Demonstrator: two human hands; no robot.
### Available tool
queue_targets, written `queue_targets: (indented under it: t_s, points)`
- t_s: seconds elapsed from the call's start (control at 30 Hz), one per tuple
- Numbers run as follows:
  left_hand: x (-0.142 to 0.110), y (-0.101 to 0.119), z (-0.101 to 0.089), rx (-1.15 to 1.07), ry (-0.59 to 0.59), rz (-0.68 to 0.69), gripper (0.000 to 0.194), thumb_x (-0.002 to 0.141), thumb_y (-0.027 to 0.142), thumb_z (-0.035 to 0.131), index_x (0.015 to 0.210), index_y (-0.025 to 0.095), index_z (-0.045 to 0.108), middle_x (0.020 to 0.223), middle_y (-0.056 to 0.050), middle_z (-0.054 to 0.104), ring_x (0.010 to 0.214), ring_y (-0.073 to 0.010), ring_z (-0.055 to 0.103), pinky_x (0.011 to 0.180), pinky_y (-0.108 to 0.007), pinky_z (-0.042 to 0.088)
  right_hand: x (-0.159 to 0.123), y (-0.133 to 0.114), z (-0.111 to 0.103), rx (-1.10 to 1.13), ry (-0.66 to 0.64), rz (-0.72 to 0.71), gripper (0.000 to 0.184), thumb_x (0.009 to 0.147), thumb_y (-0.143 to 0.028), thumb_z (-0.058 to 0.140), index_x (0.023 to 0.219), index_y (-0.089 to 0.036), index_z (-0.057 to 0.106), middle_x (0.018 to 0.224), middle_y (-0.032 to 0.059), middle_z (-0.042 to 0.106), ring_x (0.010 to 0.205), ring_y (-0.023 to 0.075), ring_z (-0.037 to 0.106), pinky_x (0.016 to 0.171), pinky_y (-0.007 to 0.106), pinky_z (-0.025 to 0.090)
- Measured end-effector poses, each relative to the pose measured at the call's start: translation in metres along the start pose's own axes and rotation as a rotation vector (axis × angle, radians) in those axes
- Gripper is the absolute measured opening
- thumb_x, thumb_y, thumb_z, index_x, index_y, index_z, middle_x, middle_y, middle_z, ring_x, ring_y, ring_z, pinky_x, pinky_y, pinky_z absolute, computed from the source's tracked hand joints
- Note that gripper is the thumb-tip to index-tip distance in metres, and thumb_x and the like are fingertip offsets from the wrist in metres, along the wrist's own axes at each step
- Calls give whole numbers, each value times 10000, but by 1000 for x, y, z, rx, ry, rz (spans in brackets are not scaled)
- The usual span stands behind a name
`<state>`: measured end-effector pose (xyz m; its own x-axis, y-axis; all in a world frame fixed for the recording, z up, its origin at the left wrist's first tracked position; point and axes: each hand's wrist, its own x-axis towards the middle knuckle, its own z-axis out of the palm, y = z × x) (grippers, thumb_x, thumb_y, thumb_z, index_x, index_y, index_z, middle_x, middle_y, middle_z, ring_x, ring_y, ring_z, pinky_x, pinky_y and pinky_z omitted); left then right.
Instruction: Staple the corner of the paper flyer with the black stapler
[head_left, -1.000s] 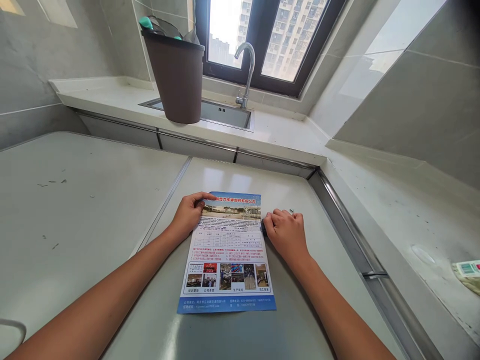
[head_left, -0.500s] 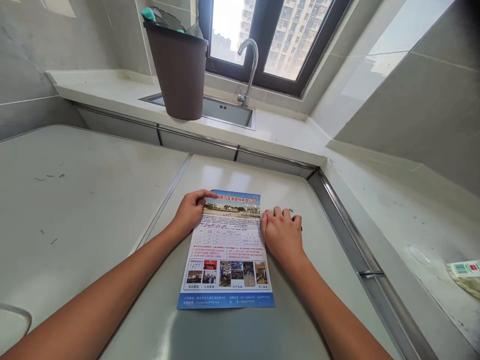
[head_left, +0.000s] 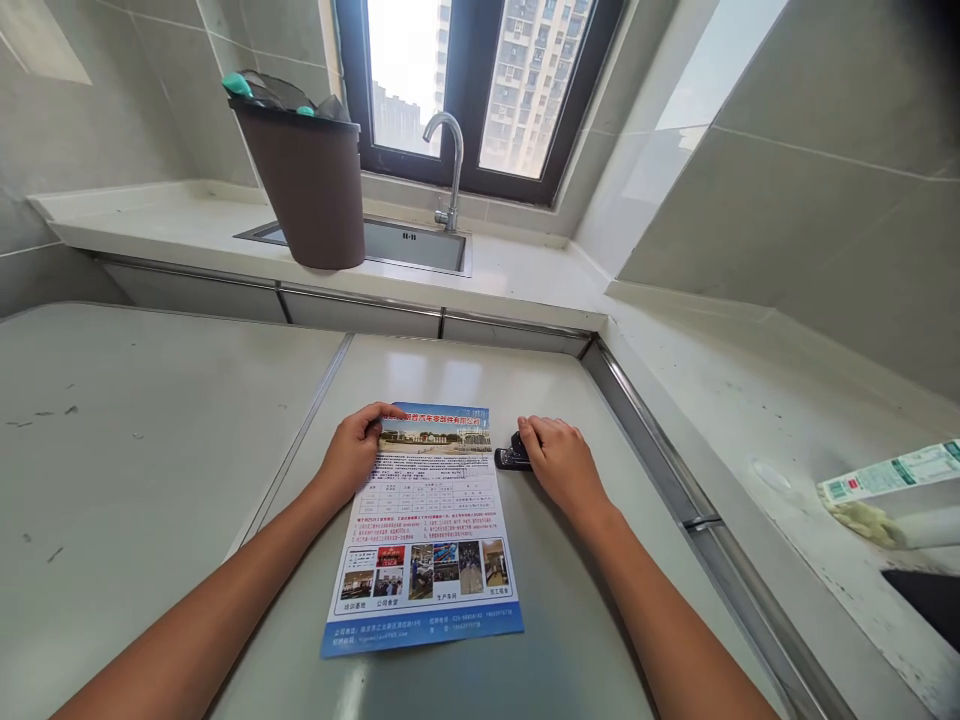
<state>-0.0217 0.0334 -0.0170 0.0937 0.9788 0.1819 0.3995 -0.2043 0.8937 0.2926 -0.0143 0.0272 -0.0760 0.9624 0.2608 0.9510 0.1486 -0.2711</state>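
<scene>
A printed flyer [head_left: 424, 530] with a blue border, a table and small photos lies flat on the grey worktop [head_left: 525, 400]. My left hand [head_left: 351, 455] rests on the flyer's top left corner, thumb on the paper's upper edge and fingers curled. My right hand [head_left: 559, 462] lies at the flyer's upper right edge, its fingers closed over a small black stapler [head_left: 512, 455] whose nose touches the paper's edge.
A brown bin [head_left: 307, 180] holding rubbish stands at the sink [head_left: 412, 245] under a tap [head_left: 448, 165] and window. A metal rail [head_left: 660, 470] runs along the right. On the right counter lies a labelled packet [head_left: 885, 480]. The left surface [head_left: 135, 440] has small specks.
The view has swung right, so the flyer sits further left and lower. My right hand has opened slightly and the black stapler now shows beyond its fingers at the flyer's edge.
</scene>
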Motion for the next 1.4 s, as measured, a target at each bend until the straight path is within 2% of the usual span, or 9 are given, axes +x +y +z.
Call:
queue_targets:
  t_s: [0.13, 0.27, 0.4, 0.6, 0.73, 0.87, 0.93, 1.2, 1.4]
  points:
    - [0, 1, 0, 60, 7, -6, 332, 903, 260, 435, 1044, 215, 732, 1061, -52, 737, 923, -246, 664, 764, -354, 476, -2, 11, -7, 86, -84, -84, 443, 1077, -521, 347, 812, -231, 551, 849, 15, 658, 836, 193, 567, 725, 285, 337]
    - [1, 2, 0, 110, 7, 0, 349, 898, 249, 422, 1056, 217, 732, 1088, -54, 738, 987, -266, 665, 801, -373, 484, -4, 19, -11, 50, -156, -141, 326, 984, -563, 557, 935, -242, 584, 917, 20, 657, 880, 205, 566, 707, 284, 351]
    - [0, 3, 1, 140, -12, 11, 346, 885, 244, 442, 1082, 242, 726, 1183, -42, 726, 1025, -267, 670, 853, -382, 505, -6, 23, -12, 3, -188, -163, 218, 921, -407, 685, 1001, -239, 571, 970, 33, 665, 915, 213, 568, 690, 283, 345]
    - [-2, 5, 2, 210, -63, 117, 370, 831, 186, 500, 1125, 293, 697, 1437, -7, 612, 1282, -276, 588, 1047, -418, 479, -8, 23, -17, 7, -240, -159, 121, 913, -212, 651, 1001, -233, 571, 978, 36, 664, 899, 203, 585, 702, 279, 339]
    - [-2, 6, 2, 238, -48, 151, 376, 809, 165, 516, 1125, 280, 684, 1445, -22, 606, 1318, -273, 570, 1124, -450, 437, -8, 17, -13, -52, -133, -54, 73, 921, -199, 617, 938, -224, 550, 936, 42, 655, 848, 210, 580, 677, 294, 319]
    - [-2, 7, 2, 225, -34, 157, 377, 800, 153, 507, 1116, 262, 681, 1430, -38, 614, 1326, -275, 563, 1145, -467, 422, -7, 1, -8, -19, 87, 51, 41, 949, -181, 550, 954, -212, 523, 940, 67, 643, 897, 241, 570, 717, 317, 366]
    - [-2, 8, 2, 222, -37, 155, 379, 794, 140, 493, 1098, 257, 687, 1425, -42, 615, 1323, -280, 564, 1146, -478, 421, -10, -14, -5, 53, 117, 29, 24, 964, -199, 535, 984, -209, 528, 968, 81, 644, 918, 253, 570, 750, 330, 394]
    - [-1, 8, 2, 85, -2, 153, 335, 854, 157, 438, 1017, 251, 715, 1379, -52, 639, 1336, -280, 546, 1200, -512, 349, -35, -90, 16, 331, -138, -239, 119, 970, -275, 600, 1057, -224, 538, 1076, 74, 658, 983, 238, 593, 800, 330, 456]
    - [-1, 8, 1, 8, 33, 110, 291, 942, 256, 428, 1015, 247, 710, 1404, -66, 612, 1363, -284, 510, 1189, -512, 341, -36, -99, 24, 268, -176, -286, 115, 962, -304, 613, 996, -216, 547, 1056, 60, 673, 953, 217, 596, 739, 297, 416]
